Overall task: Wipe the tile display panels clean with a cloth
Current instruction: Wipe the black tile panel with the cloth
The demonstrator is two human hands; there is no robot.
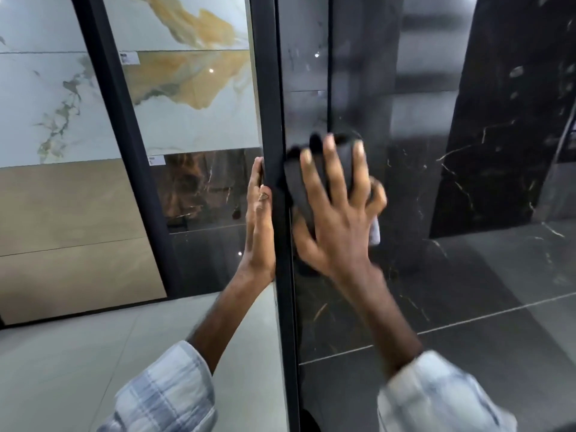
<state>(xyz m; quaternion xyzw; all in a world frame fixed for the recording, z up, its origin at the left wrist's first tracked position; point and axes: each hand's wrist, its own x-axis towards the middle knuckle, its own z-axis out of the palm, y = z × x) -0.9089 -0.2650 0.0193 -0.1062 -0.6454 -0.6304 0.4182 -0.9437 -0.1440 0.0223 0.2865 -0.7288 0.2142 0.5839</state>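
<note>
While the dark folded cloth (314,179) sits pressed flat against the glossy black marble tile panel (405,188) with thin pale veins, it lies just right of the panel's tall black metal frame edge (274,169), about mid-height on the face. Over it goes the right hand (338,207), fingers spread and straight, palm bearing the cloth onto the tile; that grip is a flat press, not a clench, and the hand shows blur, so I read a stroke in progress. Something pale peeks out under the little-finger side of that hand, too blurred to name.

Now the relation that matters: the panel's long axis runs up and down, and the cloth is at its left margin, touching or nearly touching the frame. Unwiped-looking black surface stretches away to the right, above and below the hand, so the next pass, as I judge it, runs away from the frame.

Across the frame, the left hand (258,213) wraps the panel's edge, thumb on the near side, fingers hidden behind it, steadying it. The right hand is plainly the working one.

Further left stand white marble panels with gold and green veining (193,88), a beige tile (71,201), and pale grey floor tiles (93,344).
</note>
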